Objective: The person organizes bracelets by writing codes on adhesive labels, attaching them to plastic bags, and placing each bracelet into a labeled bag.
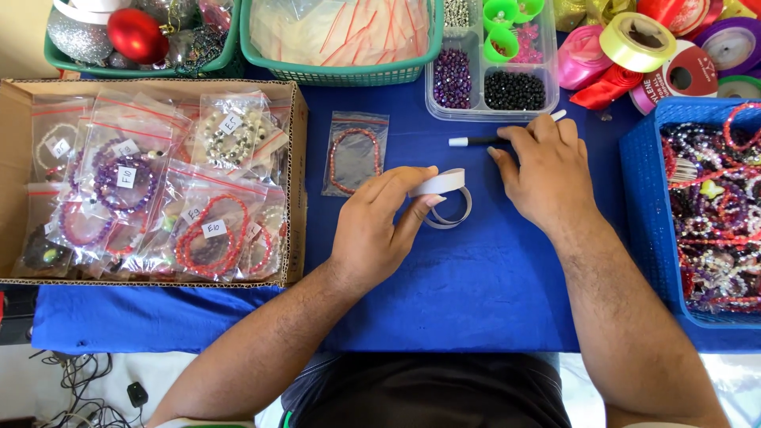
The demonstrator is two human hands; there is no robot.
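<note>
With the left hand (372,230) pinching a roll of white tape (441,194) above the blue tablecloth (476,285), just right of a bagged red bracelet (354,154), and the right hand (547,170) closing on a marker (483,141), labelling seems underway; lifting the pen cleanly likely matters next.

A clear zip bag (356,152) with a red seal strip lies flat on the blue cloth, holding a reddish bead bracelet. Left of it, a cardboard box (298,166) is packed with similar clear bags (210,230), each bearing a small white label (213,229).
</note>
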